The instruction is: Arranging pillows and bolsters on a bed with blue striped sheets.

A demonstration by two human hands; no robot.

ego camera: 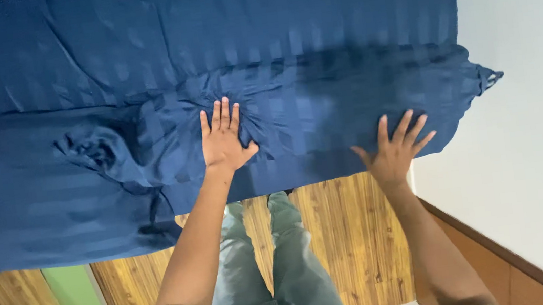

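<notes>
Head view, looking straight down: I see both arms stretched forward onto a dark blue striped pillow [322,119] that lies along the near edge of a bed covered in matching blue bedding [203,31]. Left hand [224,141] — palm flat, fingers extended and close together — presses into the pillow's middle, where the fabric puckers around it. Right hand [395,148] rests at the pillow's lower edge, fingers splayed wide, clamped on nothing. Neither hand grasps; both lie open against the cloth. Below, grey-trousered legs [274,268] stand on a wooden floor [355,231]; a white wall [532,109] borders the right.
</notes>
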